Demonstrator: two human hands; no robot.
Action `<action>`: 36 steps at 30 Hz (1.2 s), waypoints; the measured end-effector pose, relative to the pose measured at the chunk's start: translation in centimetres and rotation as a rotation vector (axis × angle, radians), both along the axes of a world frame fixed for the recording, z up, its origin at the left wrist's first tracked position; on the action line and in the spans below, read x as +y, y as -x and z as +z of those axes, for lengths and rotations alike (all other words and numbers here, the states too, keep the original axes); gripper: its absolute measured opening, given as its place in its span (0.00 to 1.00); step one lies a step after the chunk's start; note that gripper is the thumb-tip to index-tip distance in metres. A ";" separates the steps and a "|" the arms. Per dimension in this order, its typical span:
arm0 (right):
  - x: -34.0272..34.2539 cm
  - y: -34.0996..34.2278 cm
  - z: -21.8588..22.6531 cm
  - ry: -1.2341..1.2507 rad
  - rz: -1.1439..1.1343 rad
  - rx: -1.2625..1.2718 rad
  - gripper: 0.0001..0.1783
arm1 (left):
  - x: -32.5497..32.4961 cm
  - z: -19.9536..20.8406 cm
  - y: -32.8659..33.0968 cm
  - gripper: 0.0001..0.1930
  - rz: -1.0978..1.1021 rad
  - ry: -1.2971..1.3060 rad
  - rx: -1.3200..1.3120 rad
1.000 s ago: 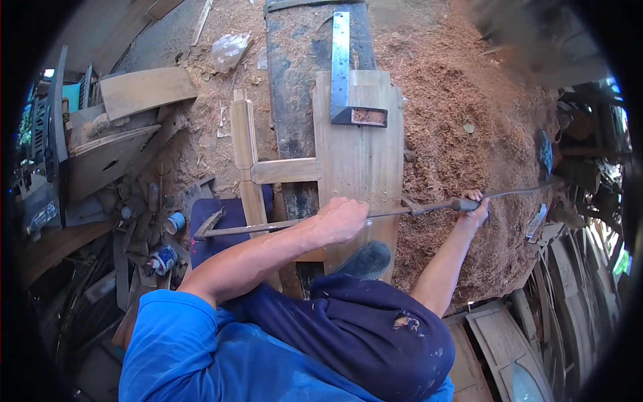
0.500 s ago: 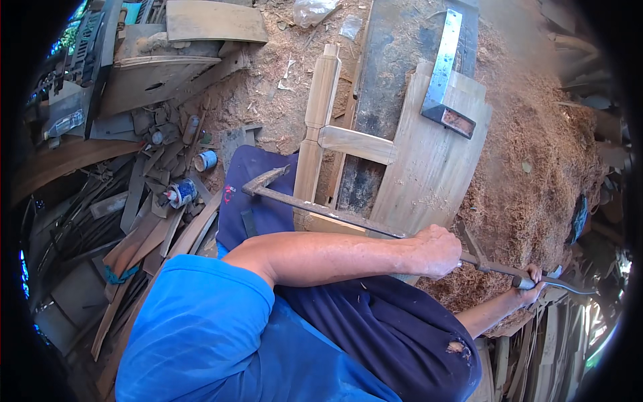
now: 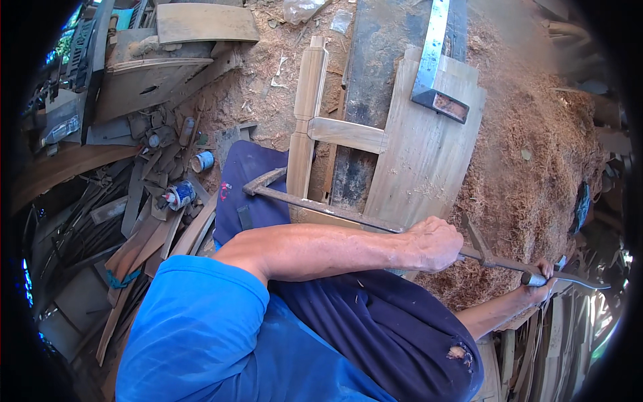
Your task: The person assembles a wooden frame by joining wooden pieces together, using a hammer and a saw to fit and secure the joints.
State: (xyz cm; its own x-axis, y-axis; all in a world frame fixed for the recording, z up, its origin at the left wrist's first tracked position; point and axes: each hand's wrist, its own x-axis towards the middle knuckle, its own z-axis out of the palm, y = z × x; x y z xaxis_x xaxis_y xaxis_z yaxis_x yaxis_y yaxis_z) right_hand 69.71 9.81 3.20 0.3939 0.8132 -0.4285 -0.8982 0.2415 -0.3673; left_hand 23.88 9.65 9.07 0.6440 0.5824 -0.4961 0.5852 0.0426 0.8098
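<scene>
A long rusty bar clamp [image 3: 328, 208] stretches across my lap, from its angled fixed jaw [image 3: 265, 181] at the left to the sliding jaw [image 3: 477, 240] at the right. With its fist closed, my left hand [image 3: 434, 245] grips the bar near the middle. My right hand [image 3: 544, 284] is closed at the clamp's far right part, by the short cylindrical handle [image 3: 533, 279]. Just beyond the bar lies a joined wooden frame: a notched post [image 3: 309, 87], a short rail [image 3: 348, 134] and a wide panel [image 3: 429, 144]. The post's lower end passes by my knee.
A try square [image 3: 447, 106] with a metal blade lies on the panel. Under the frame runs a dark board [image 3: 375, 74]. Wood shavings [image 3: 522, 174] heap up at the right. Scrap wood, a glue bottle [image 3: 179, 195] and a small can [image 3: 203, 161] sit at the left.
My right hand has moved a little to the right along with the clamp's right end. My left hand keeps its grip. The whole scene has shifted slightly left and up.
</scene>
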 end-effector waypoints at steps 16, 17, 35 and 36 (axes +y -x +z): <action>-9.6 13.8 3.3 0.878 0.530 -0.950 0.21 | 1.1 -0.7 -0.6 0.19 -0.020 -0.031 0.064; -9.7 14.5 3.5 0.884 0.514 -0.954 0.21 | 1.5 -0.4 -0.9 0.20 -0.029 -0.005 0.078; -11.8 18.9 3.5 0.645 0.870 -1.033 0.25 | 1.5 -1.3 -1.5 0.27 -0.073 0.065 0.137; -11.6 19.1 3.8 0.652 0.823 -1.003 0.25 | 1.5 -1.4 -1.6 0.27 -0.078 0.063 0.138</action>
State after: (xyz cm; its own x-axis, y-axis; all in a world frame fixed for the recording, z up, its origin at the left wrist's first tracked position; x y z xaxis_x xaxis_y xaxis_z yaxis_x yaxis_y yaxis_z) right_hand 50.61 -1.78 7.03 0.2714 0.7248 -0.6333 -0.0011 -0.6577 -0.7532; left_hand 25.46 11.14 7.72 0.6094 0.4983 -0.6167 0.6942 0.0404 0.7187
